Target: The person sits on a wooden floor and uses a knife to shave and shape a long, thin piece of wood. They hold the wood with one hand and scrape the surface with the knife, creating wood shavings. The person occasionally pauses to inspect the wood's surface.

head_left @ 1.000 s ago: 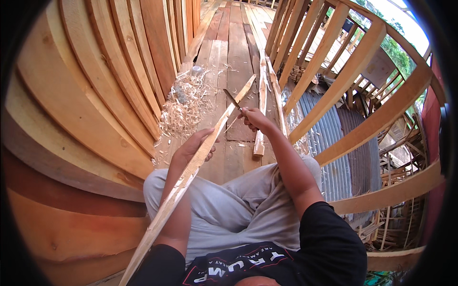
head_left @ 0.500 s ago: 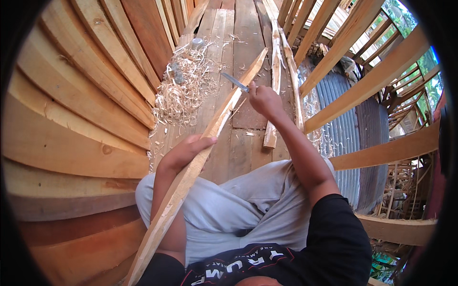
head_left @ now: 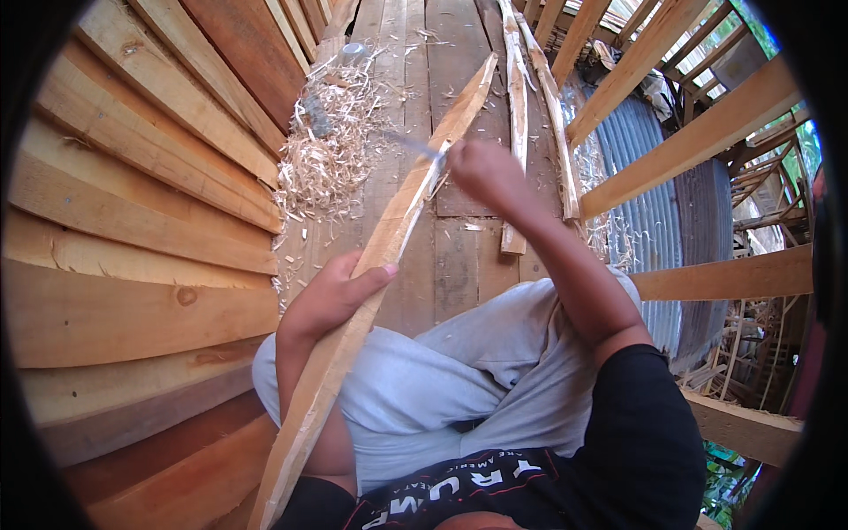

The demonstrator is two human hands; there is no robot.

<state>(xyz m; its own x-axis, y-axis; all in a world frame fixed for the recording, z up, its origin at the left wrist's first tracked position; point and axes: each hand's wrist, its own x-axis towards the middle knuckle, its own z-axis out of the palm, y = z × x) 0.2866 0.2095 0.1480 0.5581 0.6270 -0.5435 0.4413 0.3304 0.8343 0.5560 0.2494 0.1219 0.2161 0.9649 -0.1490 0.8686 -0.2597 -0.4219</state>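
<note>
A long, pale wooden pole point(head_left: 349, 340) slants from beside my left arm up to a tapered far end above the floor. My left hand point(head_left: 329, 296) is wrapped round it near the middle, thumb lying along the top. Farther up, my right hand point(head_left: 488, 177) grips a knife point(head_left: 420, 145), its handle hidden in the fist. The blade, blurred by motion, crosses the pole and points left. A thin curl of wood point(head_left: 439, 184) sticks out from the pole beside my right hand.
A heap of wood shavings point(head_left: 327, 159) lies on the plank floor point(head_left: 455, 291) at the left. More wooden poles point(head_left: 516, 124) rest at the right. A plank wall point(head_left: 132, 238) closes the left side; railing slats point(head_left: 689, 155) stand right, with corrugated metal sheet point(head_left: 645, 203) beyond.
The view has shifted a little. My right hand and the knife have moved down along the pole toward me, and the blade is now blurred. My left hand keeps its grip.
</note>
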